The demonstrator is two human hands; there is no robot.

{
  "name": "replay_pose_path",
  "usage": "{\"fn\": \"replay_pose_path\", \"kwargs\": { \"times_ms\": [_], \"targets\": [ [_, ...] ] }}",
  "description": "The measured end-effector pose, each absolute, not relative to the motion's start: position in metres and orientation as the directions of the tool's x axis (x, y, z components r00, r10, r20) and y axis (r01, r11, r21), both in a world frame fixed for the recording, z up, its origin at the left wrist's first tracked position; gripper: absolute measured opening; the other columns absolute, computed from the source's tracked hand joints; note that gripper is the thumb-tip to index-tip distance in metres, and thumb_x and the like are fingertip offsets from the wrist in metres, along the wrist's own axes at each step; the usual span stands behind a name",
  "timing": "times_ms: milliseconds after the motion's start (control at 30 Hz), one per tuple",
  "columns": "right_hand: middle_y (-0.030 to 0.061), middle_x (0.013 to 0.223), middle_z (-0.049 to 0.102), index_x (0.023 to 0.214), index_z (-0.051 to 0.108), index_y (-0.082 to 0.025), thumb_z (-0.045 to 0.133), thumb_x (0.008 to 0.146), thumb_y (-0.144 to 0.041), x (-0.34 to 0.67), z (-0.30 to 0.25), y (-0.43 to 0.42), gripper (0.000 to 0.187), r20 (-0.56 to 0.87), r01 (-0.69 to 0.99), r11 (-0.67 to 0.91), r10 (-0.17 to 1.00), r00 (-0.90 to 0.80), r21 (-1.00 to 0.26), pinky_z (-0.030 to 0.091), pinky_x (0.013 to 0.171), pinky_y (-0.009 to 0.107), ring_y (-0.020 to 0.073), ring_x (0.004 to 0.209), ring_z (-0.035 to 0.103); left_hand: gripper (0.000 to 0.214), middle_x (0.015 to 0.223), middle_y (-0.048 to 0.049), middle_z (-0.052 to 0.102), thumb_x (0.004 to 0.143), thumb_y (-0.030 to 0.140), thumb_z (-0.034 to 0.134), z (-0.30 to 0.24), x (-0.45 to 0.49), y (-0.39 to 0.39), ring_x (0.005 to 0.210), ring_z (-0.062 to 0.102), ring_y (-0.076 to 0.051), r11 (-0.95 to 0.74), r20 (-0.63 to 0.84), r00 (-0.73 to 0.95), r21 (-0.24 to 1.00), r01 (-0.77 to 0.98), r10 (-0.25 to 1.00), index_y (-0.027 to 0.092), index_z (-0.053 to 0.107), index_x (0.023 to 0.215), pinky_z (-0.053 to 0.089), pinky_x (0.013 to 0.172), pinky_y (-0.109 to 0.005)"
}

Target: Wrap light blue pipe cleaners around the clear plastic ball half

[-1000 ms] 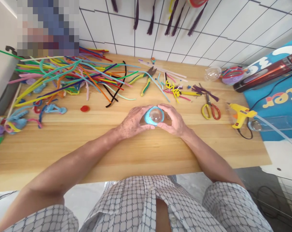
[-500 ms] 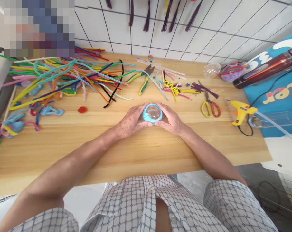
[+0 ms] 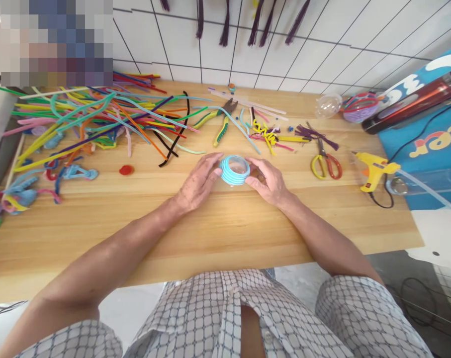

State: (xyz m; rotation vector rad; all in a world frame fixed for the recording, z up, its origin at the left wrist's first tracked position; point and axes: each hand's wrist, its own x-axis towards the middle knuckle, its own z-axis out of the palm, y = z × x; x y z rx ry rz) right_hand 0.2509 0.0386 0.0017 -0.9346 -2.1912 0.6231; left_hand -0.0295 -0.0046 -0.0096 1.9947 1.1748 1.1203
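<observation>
A clear plastic half-ball wrapped in coils of light-blue pipe cleaner is held between both hands just above the wooden table. My left hand presses its left side with curved fingers. My right hand grips its right side, thumb and fingers closed on the rim. The open side now faces up and away from me.
A heap of coloured pipe cleaners covers the back left. Pliers, scissors, a yellow glue gun, a clear ball and a wrapped ball lie behind and right. A red cap sits left.
The hands have tipped and turned the blue-wrapped half-ball, so its domed face no longer points at me and its coiled side shows. Both hands stayed on it.
</observation>
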Motion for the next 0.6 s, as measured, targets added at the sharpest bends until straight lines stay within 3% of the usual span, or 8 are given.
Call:
{"fn": "replay_pose_path", "kwargs": {
  "times_ms": [67, 133, 300, 367, 467, 600],
  "targets": [
    [0.0092, 0.105, 0.082, 0.139, 0.071, -0.024, 0.056, 0.109, -0.07, 0.2512, 0.0008, 0.0378, 0.057, 0.384, 0.466, 0.595, 0.793, -0.472, -0.655, 0.066, 0.098, 0.047, 0.0284, 0.099, 0.079, 0.054, 0.156, -0.0205, 0.061, 0.119, 0.054, 0.042, -0.0105, -0.0299, -0.0052, 0.138, 0.068, -0.027, -0.408, 0.367, 0.179, 0.821, 0.399, 0.913, 0.02, 0.054, 0.159, 0.058, 0.121, -0.05],
    [0.0096, 0.11, 0.083, 0.137, 0.071, -0.024, 0.055, 0.11, -0.069, 0.2509, 0.0001, 0.0375, 0.054, 0.38, 0.468, 0.569, 0.814, -0.44, -0.677, 0.067, 0.099, 0.046, 0.0278, 0.103, 0.08, 0.06, 0.161, -0.0213, 0.055, 0.116, 0.059, 0.047, -0.0109, -0.0305, -0.0061, 0.137, 0.069, -0.029, -0.382, 0.347, 0.16, 0.848, 0.368, 0.924, 0.021, 0.049, 0.163, 0.061, 0.117, -0.05],
    [0.0144, 0.143, 0.078, 0.149, 0.065, -0.025, 0.056, 0.112, -0.064, 0.2502, 0.0015, 0.0385, 0.055, 0.389, 0.412, 0.603, 0.778, -0.494, -0.683, 0.064, 0.113, 0.05, 0.0298, 0.131, 0.076, 0.116, 0.17, -0.0255, 0.046, 0.083, 0.081, 0.084, -0.0105, -0.029, -0.0064, 0.16, 0.049, -0.044, -0.561, 0.437, 0.365, 0.734, 0.384, 0.822, 0.024, 0.037, 0.171, 0.049, 0.129, -0.065],
    [0.0148, 0.151, 0.074, 0.153, 0.063, -0.025, 0.055, 0.113, -0.062, 0.2506, 0.0032, 0.0388, 0.056, 0.405, 0.377, 0.644, 0.736, -0.542, -0.666, 0.061, 0.119, 0.052, 0.0299, 0.139, 0.072, 0.113, 0.167, -0.0255, 0.051, 0.084, 0.077, 0.086, -0.0105, -0.0276, -0.0063, 0.159, 0.05, -0.044, -0.61, 0.45, 0.426, 0.684, 0.401, 0.785, 0.024, 0.039, 0.171, 0.048, 0.13, -0.066],
    [0.0135, 0.158, 0.069, 0.159, 0.06, -0.027, 0.054, 0.112, -0.063, 0.2507, 0.0062, 0.0378, 0.059, 0.405, 0.334, 0.687, 0.679, -0.613, -0.646, 0.058, 0.123, 0.054, 0.0307, 0.147, 0.066, 0.095, 0.158, -0.0236, 0.06, 0.095, 0.07, 0.079, -0.0103, -0.0263, -0.0068, 0.148, 0.062, -0.039, -0.627, 0.454, 0.447, 0.66, 0.412, 0.771, 0.023, 0.042, 0.169, 0.055, 0.124, -0.061],
    [0.0123, 0.163, 0.065, 0.162, 0.057, -0.029, 0.056, 0.112, -0.056, 0.2493, 0.0091, 0.0348, 0.056, 0.419, 0.305, 0.74, 0.614, -0.669, -0.599, 0.055, 0.127, 0.058, 0.0329, 0.151, 0.063, 0.095, 0.159, -0.0244, 0.059, 0.097, 0.069, 0.079, -0.0097, -0.0264, -0.0072, 0.151, 0.06, -0.039, -0.634, 0.494, 0.401, 0.645, 0.426, 0.771, 0.021, 0.041, 0.169, 0.054, 0.125, -0.06]
  ]
}}
